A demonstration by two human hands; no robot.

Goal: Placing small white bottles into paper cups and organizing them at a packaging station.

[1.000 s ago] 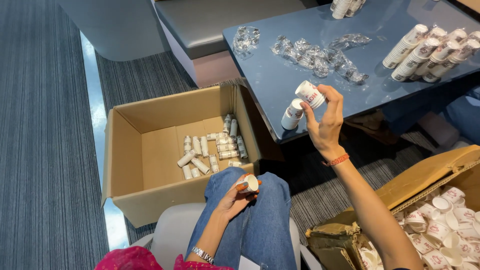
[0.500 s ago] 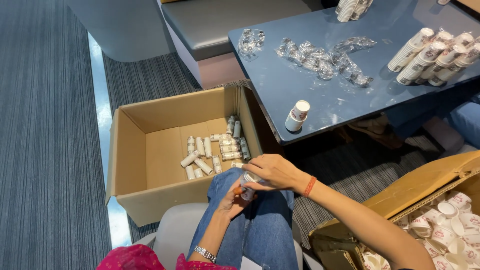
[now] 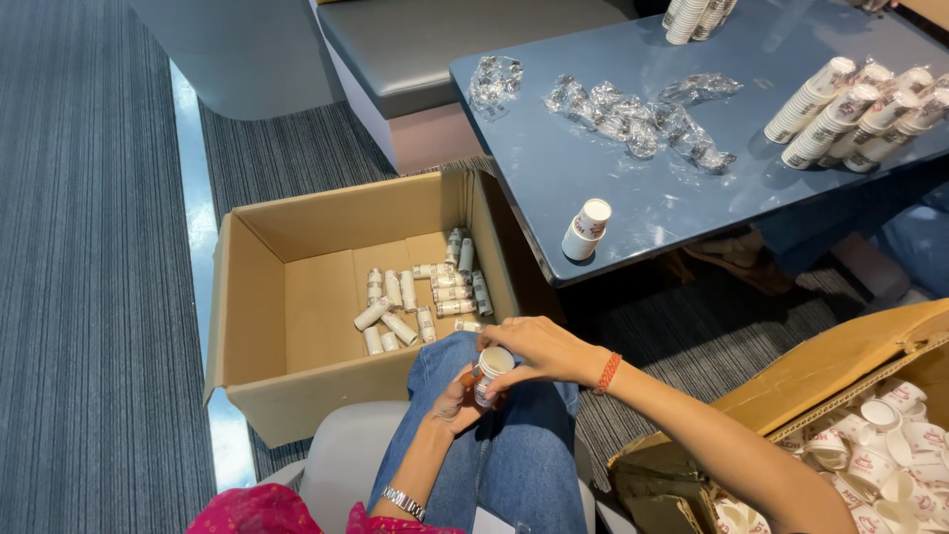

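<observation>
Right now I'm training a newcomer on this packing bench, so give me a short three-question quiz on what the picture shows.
1. True or false: the cup sits between both hands, over the person's lap.
2. Where is the short cup stack? A) in the open box B) near the table edge C) on the carpet
3. Fill in: the rolls lie on the floor of the open ____.

Key:
1. True: the left hand cradles it from below and the right hand grips it from above.
2. B, on the blue table.
3. Box.
</observation>
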